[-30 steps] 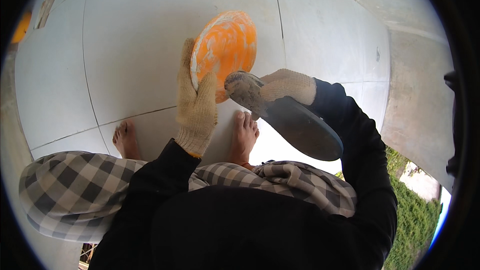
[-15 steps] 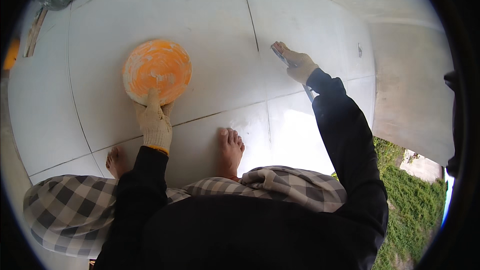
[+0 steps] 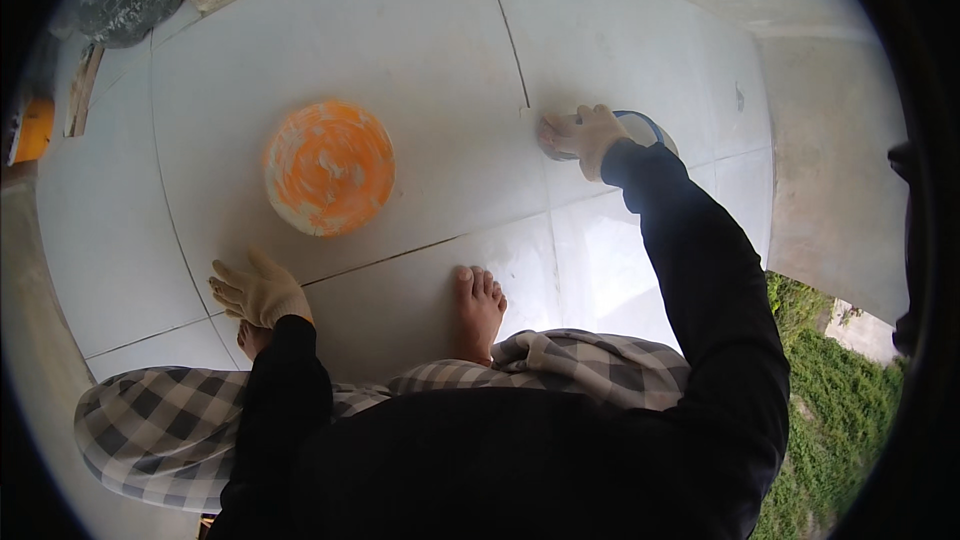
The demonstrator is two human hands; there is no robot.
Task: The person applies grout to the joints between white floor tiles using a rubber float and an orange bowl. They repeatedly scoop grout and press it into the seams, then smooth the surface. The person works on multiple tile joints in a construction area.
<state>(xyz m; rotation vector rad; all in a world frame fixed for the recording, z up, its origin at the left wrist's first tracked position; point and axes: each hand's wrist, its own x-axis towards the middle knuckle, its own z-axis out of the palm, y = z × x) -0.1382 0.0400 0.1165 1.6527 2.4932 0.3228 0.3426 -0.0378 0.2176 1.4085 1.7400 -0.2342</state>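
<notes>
An orange round bowl (image 3: 330, 168), smeared inside with whitish paste, stands on the pale tiled floor (image 3: 430, 70), left of the middle. My left hand (image 3: 258, 290), in a cream knitted glove, is open and empty near my left foot, apart from the bowl. My right hand (image 3: 592, 135), gloved likewise with bare fingertips, grips a flat, rounded piece with a dark blue rim (image 3: 648, 126) low over the tiles, close to the end of a dark joint. My palm and fingers cover much of that piece, so its kind is unclear.
A dark, paint-spattered container (image 3: 128, 2) and wooden pieces (image 3: 84, 90) are at the far left, with an orange object (image 3: 34, 130) nearby. A wall (image 3: 825, 140) bounds the right side; grass (image 3: 840, 430) lies below it. My bare feet (image 3: 480, 318) rest on the tiles.
My left hand has let go of the bowl and drawn back toward my left foot. The bowl is on the floor. My right hand has turned the piece from edge-on to flatter over the tiles.
</notes>
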